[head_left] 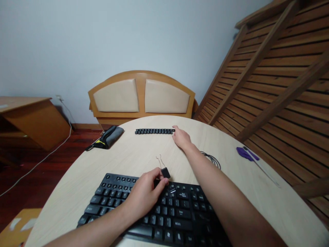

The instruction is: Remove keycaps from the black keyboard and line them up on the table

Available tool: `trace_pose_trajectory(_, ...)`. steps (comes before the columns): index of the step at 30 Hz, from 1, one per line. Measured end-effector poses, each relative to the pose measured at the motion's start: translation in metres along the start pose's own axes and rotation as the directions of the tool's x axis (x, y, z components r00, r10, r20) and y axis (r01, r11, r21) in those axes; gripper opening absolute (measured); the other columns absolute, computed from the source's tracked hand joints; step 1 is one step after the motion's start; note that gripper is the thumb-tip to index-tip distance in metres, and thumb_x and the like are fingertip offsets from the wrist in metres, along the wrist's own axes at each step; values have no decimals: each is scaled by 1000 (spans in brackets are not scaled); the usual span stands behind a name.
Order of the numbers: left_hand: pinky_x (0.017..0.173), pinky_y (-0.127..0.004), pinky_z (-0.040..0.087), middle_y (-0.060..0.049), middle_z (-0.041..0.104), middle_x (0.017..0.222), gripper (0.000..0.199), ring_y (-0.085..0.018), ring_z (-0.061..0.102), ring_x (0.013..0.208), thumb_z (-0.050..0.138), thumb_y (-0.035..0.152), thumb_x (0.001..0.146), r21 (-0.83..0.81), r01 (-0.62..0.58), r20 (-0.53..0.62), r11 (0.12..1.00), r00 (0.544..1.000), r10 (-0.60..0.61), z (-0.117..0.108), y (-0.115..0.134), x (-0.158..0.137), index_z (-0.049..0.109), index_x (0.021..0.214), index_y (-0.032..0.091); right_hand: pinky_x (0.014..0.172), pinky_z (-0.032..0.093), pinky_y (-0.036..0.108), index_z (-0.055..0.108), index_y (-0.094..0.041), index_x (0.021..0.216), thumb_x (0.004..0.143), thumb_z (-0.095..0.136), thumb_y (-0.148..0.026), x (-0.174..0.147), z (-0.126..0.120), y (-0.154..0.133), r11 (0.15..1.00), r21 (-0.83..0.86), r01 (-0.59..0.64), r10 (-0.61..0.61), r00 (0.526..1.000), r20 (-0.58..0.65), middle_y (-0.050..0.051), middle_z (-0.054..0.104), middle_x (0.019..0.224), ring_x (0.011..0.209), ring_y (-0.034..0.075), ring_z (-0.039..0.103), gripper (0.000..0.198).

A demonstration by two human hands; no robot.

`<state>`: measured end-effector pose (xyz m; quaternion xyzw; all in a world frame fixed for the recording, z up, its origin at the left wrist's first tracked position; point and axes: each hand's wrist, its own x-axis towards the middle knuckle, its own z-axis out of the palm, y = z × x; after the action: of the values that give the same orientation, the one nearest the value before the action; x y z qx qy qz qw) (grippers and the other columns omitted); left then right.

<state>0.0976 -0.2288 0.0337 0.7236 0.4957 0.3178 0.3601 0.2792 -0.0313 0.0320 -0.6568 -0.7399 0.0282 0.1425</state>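
Note:
A black keyboard lies at the near side of the round table, its upper rows showing bare sockets where keycaps are off. Over its top edge, my left hand pinches a keycap puller with a black handle; its two thin wire prongs point away from me. My right hand reaches to the far part of the table, thumb and forefinger closed at the right end of two neat rows of black keycaps. A keycap seems to be between those fingertips, on the tabletop at the row's end.
A coiled black cable lies beside my right forearm. At the left edge sits a grey and black cloth with a yellow patch. A purple cloth and a thin stick lie at the right. Wooden slats lean close by the table's right.

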Motion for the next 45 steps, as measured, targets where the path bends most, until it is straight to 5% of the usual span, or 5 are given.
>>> trace_pose_trajectory(6, 70, -33, 45, -4, 68, 80, 17, -20, 61, 76, 51, 28, 93, -2, -33, 1, 999, 999, 33, 0, 2, -1, 60, 82, 18, 83, 46, 34, 40, -20, 143, 77, 70, -23, -45, -37, 0, 995, 32, 99, -104, 978, 179, 12, 70, 110, 101, 28, 64, 73)
trace_pose_trajectory(12, 68, -31, 43, -2, 66, 77, 17, -19, 60, 72, 51, 27, 93, 26, -60, 2, 998, 998, 60, -1, 3, -1, 60, 83, 18, 76, 47, 28, 66, -24, 115, 89, 56, -31, -138, -65, 4, 959, 177, 222, -263, 930, 257, 4, 74, 97, 90, 21, 68, 29)
trace_pose_trajectory(17, 67, -30, 43, -2, 66, 77, 18, -18, 60, 73, 50, 28, 94, 35, -81, 10, 996, 997, 80, -1, 1, 0, 60, 83, 17, 80, 48, 31, 71, -25, 104, 90, 56, -32, -186, -72, 17, 891, 379, 251, -365, 893, 265, 3, 74, 100, 90, 20, 67, 22)
trace_pose_trajectory(31, 66, -31, 42, -3, 62, 79, 16, -20, 58, 74, 50, 29, 93, 310, -176, -21, 934, 981, 192, -5, 22, -16, 53, 81, 20, 91, 46, 35, 71, -25, 105, 94, 55, -24, -206, -50, 9, 810, 508, 293, -390, 916, 93, 3, 70, 101, 98, 20, 62, 20)
trace_pose_trajectory(45, 76, -35, 50, -5, 67, 86, 17, -19, 62, 78, 49, 28, 93, 140, -167, -38, 976, 984, 174, 2, 14, -17, 60, 101, 18, 85, 47, 35, 69, -22, 94, 85, 60, -17, -214, -49, 2, 755, 489, 437, -478, 877, -45, 3, 68, 90, 91, 20, 60, 13)
